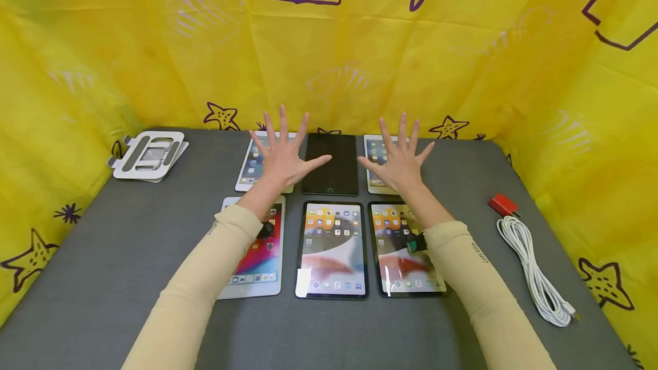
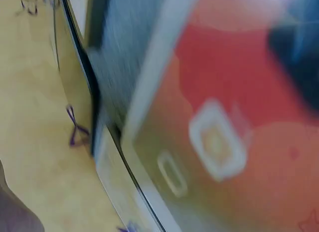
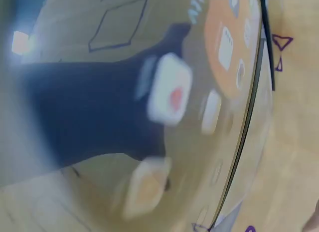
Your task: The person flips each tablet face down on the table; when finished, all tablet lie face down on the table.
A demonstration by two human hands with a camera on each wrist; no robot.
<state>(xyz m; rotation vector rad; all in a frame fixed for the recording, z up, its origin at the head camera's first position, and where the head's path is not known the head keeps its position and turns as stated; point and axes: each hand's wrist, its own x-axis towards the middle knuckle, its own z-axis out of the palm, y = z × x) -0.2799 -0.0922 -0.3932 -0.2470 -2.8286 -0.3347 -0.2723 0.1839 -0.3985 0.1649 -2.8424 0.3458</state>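
My left hand [image 1: 283, 160], fingers spread wide, is over the back-left white tablet [image 1: 251, 171]; its thumb points toward the dark-screened tablet [image 1: 330, 164] in the back middle. The right hand [image 1: 401, 165] is spread likewise over the back-right white tablet [image 1: 376, 152]. Neither hand holds anything; whether they touch the tablets cannot be told. Below the left forearm lies a white tablet [image 1: 268, 256] with a lit red screen, seen blurred and close in the left wrist view. A black-edged lit tablet [image 1: 333, 250] lies front middle, and another [image 1: 393, 267] is partly under the right forearm.
A folded white and grey stand [image 1: 149, 156] lies at the back left of the grey table [image 1: 128, 261]. On the right are a red charger block [image 1: 503, 205] and a coiled white cable [image 1: 529, 270]. A yellow patterned curtain [image 1: 329, 44] surrounds the table's back and sides.
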